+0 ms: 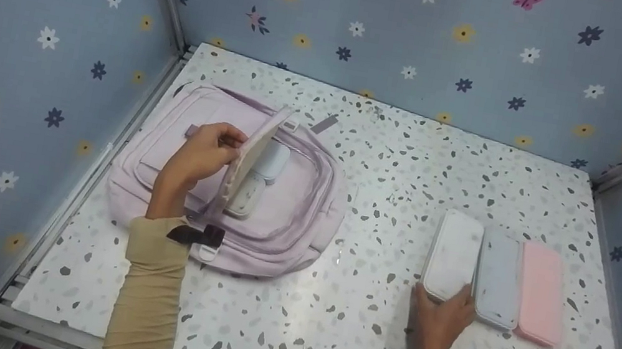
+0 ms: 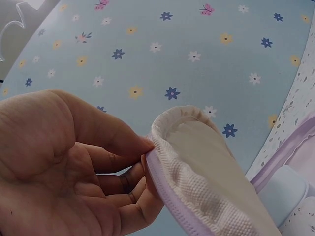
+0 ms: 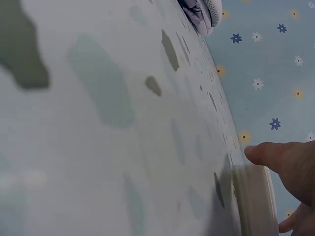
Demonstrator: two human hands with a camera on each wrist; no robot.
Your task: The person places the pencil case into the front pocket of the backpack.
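A pale lilac backpack point(image 1: 300, 198) lies on the table at the left, its front compartment unzipped. My left hand point(image 1: 204, 150) pinches the edge of the raised front flap point(image 1: 251, 152) between thumb and fingers; the left wrist view shows the flap's cream lining point(image 2: 206, 162). Inside the opening sit a light blue case point(image 1: 273, 161) and a whitish speckled case point(image 1: 247, 194). At the right, my right hand point(image 1: 442, 316) holds the near end of a white oblong case point(image 1: 454, 255), digits at both sides; the right wrist view shows part of this grip.
Right of the white case lie a pale grey-blue case point(image 1: 500, 279) and a pink case point(image 1: 542, 295), side by side. The speckled white table point(image 1: 380, 211) is bounded by flowered panels point(image 1: 386, 29) at the back and both sides. A strap end point(image 1: 326, 123) sticks out behind the backpack.
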